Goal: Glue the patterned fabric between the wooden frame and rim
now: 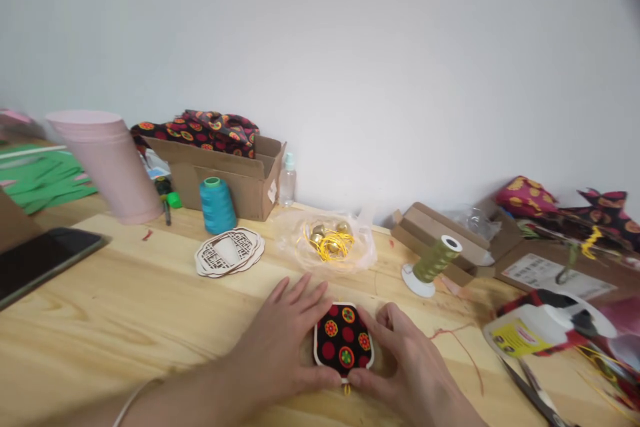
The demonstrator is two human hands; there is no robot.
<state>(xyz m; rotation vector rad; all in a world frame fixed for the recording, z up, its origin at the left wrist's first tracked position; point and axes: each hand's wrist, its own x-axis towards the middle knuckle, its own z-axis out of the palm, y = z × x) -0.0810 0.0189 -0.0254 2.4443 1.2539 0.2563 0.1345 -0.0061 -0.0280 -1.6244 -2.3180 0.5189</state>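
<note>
A small padded piece [343,345] covered in black cloth with red and orange dots, edged in white, lies on the wooden table [125,320]. My left hand [283,343] rests flat on the table against its left side, fingers spread, thumb under its lower edge. My right hand [407,363] curls round its right side, fingertips and thumb pressed on its rim. A bit of yellow cord shows below the piece, between my thumbs.
Behind my hands lie a clear bag of gold bells and yellow cord [330,240], a stack of cut wooden frames [229,252], a teal thread cone [217,205], an olive thread spool [434,263], cardboard boxes [225,173], a pink cup [111,163], a phone [40,260], scissors [530,393].
</note>
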